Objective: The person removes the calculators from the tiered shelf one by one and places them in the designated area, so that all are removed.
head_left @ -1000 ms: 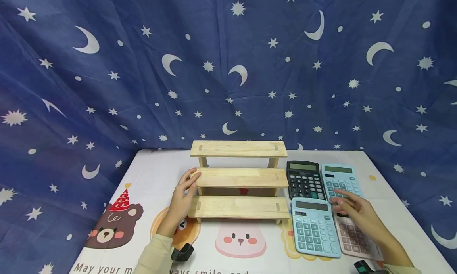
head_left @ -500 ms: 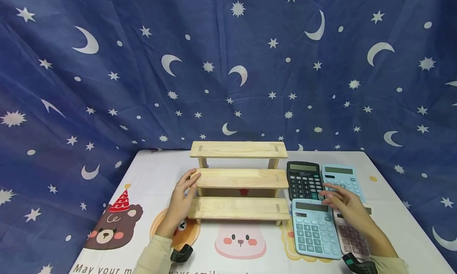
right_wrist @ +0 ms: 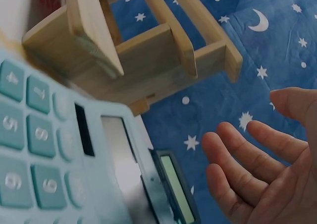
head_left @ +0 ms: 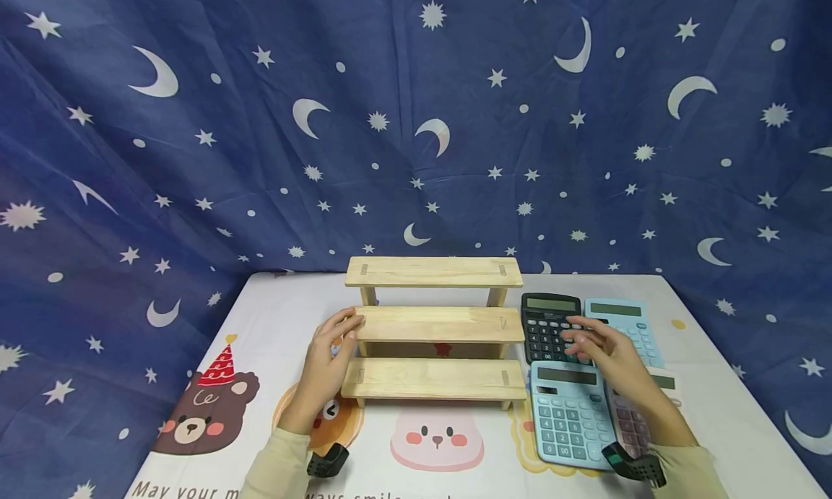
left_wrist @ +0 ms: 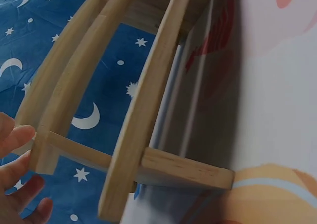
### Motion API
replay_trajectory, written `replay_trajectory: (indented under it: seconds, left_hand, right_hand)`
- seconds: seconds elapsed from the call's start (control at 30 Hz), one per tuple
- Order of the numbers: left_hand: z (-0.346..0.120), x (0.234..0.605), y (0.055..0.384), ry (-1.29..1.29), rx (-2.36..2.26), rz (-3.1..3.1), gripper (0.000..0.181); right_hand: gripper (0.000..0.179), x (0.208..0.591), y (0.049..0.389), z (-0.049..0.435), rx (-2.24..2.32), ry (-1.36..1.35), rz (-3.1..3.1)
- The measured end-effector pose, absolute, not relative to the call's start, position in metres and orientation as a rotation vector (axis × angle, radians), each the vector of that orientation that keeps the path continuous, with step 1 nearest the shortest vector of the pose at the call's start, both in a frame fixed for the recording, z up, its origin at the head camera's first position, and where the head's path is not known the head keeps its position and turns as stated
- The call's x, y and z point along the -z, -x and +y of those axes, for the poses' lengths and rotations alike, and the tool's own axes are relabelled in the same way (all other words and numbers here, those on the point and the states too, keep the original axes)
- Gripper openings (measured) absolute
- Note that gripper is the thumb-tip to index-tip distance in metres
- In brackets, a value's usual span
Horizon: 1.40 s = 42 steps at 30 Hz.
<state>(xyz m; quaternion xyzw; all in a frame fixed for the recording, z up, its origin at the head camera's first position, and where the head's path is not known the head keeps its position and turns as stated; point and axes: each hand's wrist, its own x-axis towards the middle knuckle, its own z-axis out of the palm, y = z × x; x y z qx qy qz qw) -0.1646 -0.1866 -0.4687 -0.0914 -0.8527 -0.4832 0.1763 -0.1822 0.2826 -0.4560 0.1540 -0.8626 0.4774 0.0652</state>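
A three-tier wooden stand (head_left: 435, 324) rises in steps at mid-table. My left hand (head_left: 325, 365) rests its fingertips at the left end of the middle step; in the left wrist view the fingers (left_wrist: 20, 169) are spread by that end. My right hand (head_left: 614, 362) hovers over the calculators, fingers loosely bent and holding nothing. Below it lies a light blue calculator (head_left: 572, 412), with a black calculator (head_left: 551, 333) behind it. Another blue calculator (head_left: 627, 318) lies back right. A pink calculator (head_left: 630, 423) is partly hidden under the right hand and wrist.
A white tablecloth (head_left: 221, 383) with printed cartoon animals covers the table. Behind it hangs a dark blue curtain (head_left: 364, 159) with moons and stars. The calculators lie close together, right of the stand. A black strap (head_left: 633, 466) sits on the right wrist.
My right hand has moved left, from over the rear blue and pink calculators toward the black one. My left hand has stayed at the stand, and the calculators have not moved.
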Motion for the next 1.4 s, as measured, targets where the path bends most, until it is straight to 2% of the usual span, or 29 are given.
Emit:
replay_trajectory:
  seconds: [0.4,0.93,1.4]
  left_hand:
    - [-0.184,0.461,0.162,0.265,1.423,-2.375,0.031]
    - [-0.174,0.442,0.149,0.355,1.38,-2.37,0.031]
    - [-0.164,0.429,0.14,0.429,1.292,-2.314,0.029]
  right_hand:
    - [0.039,0.443,0.19,0.262,-1.482,-0.545,-2.56]
    - [0.039,0.437,0.201,0.233,-1.79,-0.721,-2.364]
    - [0.039,0.425,0.198,0.201,-1.907,-0.77,-2.31]
